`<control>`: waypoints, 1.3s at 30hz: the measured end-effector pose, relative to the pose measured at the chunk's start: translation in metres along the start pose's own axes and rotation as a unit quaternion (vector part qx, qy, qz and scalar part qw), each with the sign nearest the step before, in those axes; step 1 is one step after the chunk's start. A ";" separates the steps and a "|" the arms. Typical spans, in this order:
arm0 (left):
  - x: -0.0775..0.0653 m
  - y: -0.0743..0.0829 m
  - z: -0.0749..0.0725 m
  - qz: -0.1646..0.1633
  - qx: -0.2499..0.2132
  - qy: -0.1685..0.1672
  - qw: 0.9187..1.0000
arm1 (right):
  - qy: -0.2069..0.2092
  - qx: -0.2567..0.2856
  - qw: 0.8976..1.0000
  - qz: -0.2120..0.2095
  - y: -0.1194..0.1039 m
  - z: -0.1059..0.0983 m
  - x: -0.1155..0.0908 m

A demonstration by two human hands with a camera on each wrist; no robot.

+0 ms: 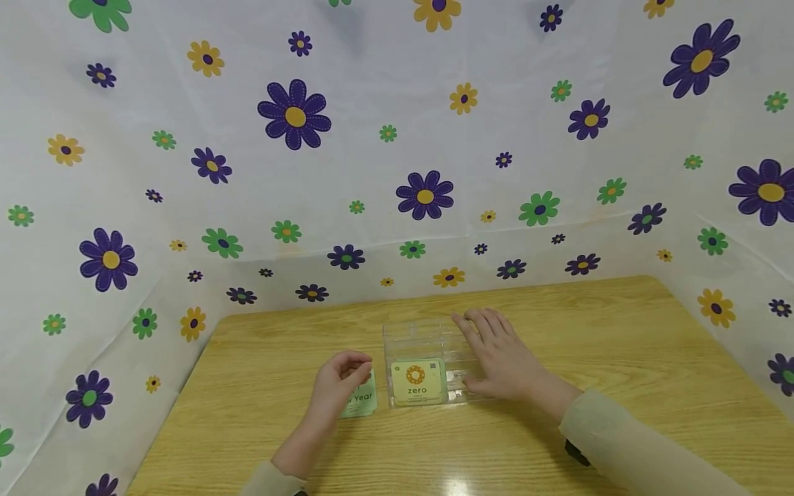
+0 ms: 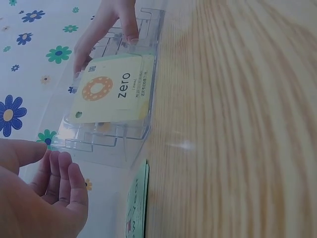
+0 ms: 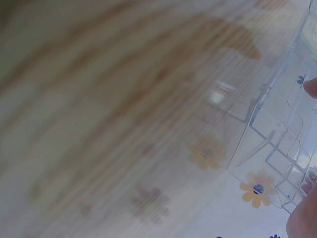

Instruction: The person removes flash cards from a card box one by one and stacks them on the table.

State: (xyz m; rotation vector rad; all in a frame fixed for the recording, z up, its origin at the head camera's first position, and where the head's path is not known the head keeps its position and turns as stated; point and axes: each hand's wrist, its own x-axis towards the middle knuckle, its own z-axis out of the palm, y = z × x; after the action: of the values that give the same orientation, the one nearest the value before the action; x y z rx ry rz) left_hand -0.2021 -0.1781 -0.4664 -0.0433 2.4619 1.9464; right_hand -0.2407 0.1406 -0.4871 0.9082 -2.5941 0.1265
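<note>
A clear plastic card holder (image 1: 412,331) with stepped compartments stands on the table. At its left end, a stack of cards leans in it, the front one a pale yellow "zero" card (image 1: 418,391) with an orange ring picture. My right hand (image 1: 505,362) spans the right part of the holder, thumb at the front and fingers over the back, holding it. To the left, my left hand (image 1: 331,387) hovers with loosely bent fingers, thumb close to the fingertips and nothing between them. Partly hidden beneath it, a small stack of green "New Year" cards (image 1: 364,405) lies on the table.
The wood-grain table (image 1: 496,448) extends around the holder on every side. White cloth (image 1: 347,172) printed with purple, green and yellow flowers walls in the back and both sides. A bright reflection shows on the tabletop near the front.
</note>
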 end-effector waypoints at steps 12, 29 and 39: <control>0.000 0.001 0.009 0.005 0.004 -0.008 1.000 | -0.002 0.000 1.000 0.000 -0.001 -0.001 0.001; 0.002 0.000 0.019 0.009 -0.003 -0.017 1.000 | 0.002 0.002 1.000 -0.001 0.001 -0.001 0.001; 0.002 0.000 0.024 0.004 -0.014 -0.022 1.000 | -0.008 -0.003 1.000 0.000 0.001 -0.003 0.001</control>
State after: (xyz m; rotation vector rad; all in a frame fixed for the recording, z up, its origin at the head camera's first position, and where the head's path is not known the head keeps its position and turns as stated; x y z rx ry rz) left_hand -0.2049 -0.1551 -0.4722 0.0091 2.4122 1.9627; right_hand -0.2410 0.1410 -0.4834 0.9102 -2.6080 0.1113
